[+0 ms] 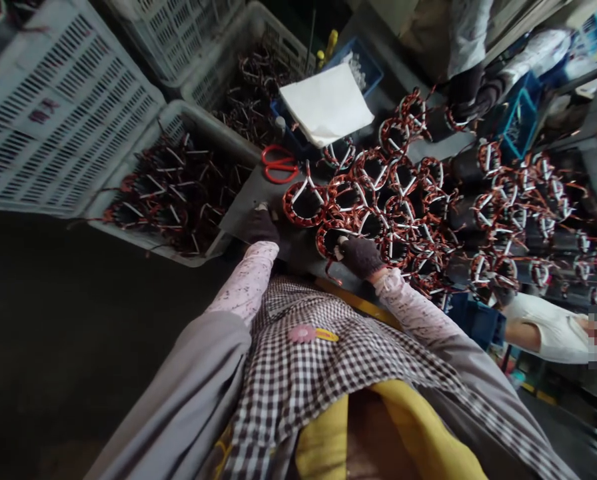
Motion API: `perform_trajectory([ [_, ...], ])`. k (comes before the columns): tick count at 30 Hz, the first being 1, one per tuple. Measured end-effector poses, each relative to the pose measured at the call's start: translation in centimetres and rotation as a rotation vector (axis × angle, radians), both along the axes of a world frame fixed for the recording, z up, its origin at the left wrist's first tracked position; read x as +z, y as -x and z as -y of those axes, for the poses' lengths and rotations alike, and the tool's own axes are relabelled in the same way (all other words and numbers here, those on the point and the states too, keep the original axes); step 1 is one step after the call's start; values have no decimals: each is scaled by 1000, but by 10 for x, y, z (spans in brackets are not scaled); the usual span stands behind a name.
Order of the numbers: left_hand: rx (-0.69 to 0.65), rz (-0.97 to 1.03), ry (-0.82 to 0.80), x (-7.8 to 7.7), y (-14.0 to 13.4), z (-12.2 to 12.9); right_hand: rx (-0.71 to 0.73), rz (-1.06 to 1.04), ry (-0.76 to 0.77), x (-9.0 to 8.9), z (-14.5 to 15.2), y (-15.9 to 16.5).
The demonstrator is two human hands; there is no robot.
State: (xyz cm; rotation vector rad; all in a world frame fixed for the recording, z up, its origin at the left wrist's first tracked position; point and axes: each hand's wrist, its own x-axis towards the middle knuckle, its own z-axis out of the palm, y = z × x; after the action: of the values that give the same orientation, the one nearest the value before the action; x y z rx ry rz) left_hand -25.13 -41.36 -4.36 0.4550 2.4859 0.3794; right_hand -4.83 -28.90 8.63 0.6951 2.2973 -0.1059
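The gloved left hand (261, 225) rests on the tabletop (248, 200) edge near red scissors (280, 165). The gloved right hand (361, 255) touches a copper-wound stator coil (334, 238) among many; a grey crate (176, 183) of coils sits left.

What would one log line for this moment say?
left hand: gloved, resting at bench edge | right hand: gloved, touching copper coil | red scissors beyond | crate of coils on left

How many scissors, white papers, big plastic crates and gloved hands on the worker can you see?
Red scissors: 1
White paper: 1
Plastic crates: 4, one upturned, one behind it, two holding coils
Worker's gloved hands: 2, left hand and right hand
Total: 8
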Motion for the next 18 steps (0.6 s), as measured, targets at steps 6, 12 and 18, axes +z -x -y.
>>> perform_trajectory([
  [6, -47, 20, -11, 0, 3, 1, 0, -29, -39, 2, 7, 0],
  [12, -112, 7, 23, -8, 4, 4, -94, -275, -142, 28, -10, -8],
  [18, -80, 24, 16, -11, 7, 1, -81, -379, -240, 30, -81, 17],
])
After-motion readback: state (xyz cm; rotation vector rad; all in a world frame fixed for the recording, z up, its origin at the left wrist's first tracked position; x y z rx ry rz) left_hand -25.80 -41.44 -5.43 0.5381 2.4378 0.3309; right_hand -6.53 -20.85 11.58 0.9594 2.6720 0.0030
